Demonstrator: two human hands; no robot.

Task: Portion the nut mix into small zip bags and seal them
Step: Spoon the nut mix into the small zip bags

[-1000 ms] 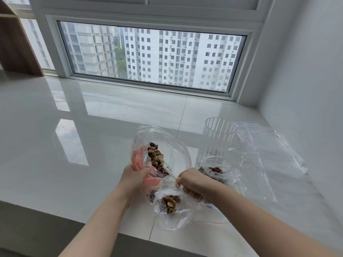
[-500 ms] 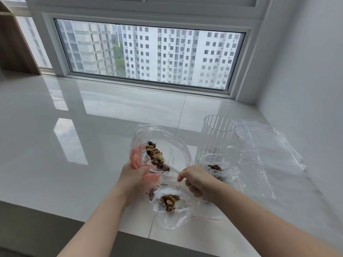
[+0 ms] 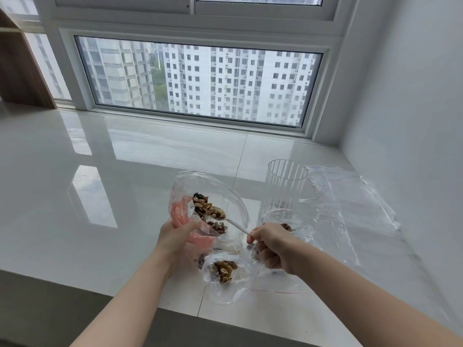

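The left hand [image 3: 179, 237] is closed around the gathered side of a large clear bag [image 3: 208, 196], holding its mouth open and lifted off the white surface [image 3: 100, 171]. Pink plastic [image 3: 179, 214], which looks like part of that bag's printing or lining, bunches just above and beside the left fingers. The nut mix [image 3: 208, 209] sits inside this bag, just beyond the left hand's fingertips, a loose pile of walnuts and darker pieces.

The right hand [image 3: 271, 246] is closed on the handle of a white plastic spoon [image 3: 236, 226]. The spoon slants away from the right thumb toward the left, its bowl reaching into the nuts in the large bag.

Directly below and between the two hands lies a small zip bag [image 3: 226, 276], open at the top, with a portion of nuts in it. Whether either hand touches it cannot be told. Just beyond the right hand's knuckles another small zip bag [image 3: 285, 221] with a red seal line holds a few nuts, and a ribbed clear glass [image 3: 285, 186] stands upright behind it. Farther to the right of the right hand, more clear bags [image 3: 350, 209] lie flat on the surface near the wall. A window [image 3: 200, 81] runs along the far edge.
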